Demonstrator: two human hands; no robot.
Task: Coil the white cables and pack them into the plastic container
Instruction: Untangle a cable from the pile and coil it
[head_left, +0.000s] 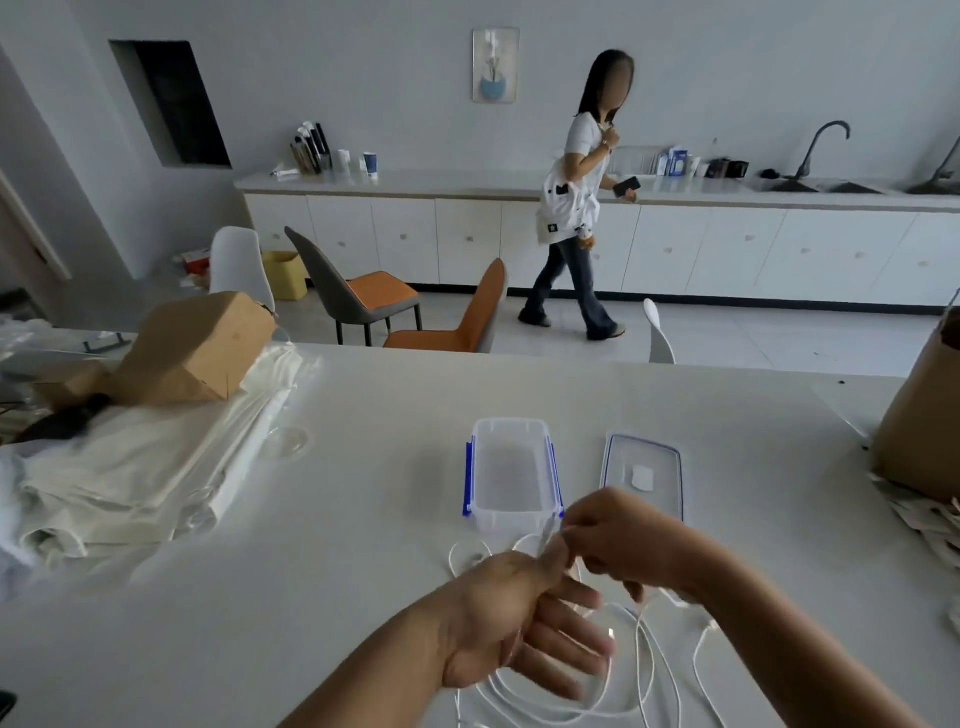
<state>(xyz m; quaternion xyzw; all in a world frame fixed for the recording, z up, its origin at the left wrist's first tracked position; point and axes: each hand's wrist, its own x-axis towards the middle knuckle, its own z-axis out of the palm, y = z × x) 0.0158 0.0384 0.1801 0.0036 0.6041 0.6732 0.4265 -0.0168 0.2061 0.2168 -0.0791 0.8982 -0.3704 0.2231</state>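
Left hand (519, 618) is pinching a cable end, its other fingers spread as a winding form. Right hand (618, 540) is pinching the strand. White cables (647, 670) are lying on the desk (337, 545) before the open plastic container (511, 423).

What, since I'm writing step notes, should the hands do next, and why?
Probably wind a first loop round the left hand: it and the right hand pinch the white cable's end, the rest lies slack on the table, the container is empty.
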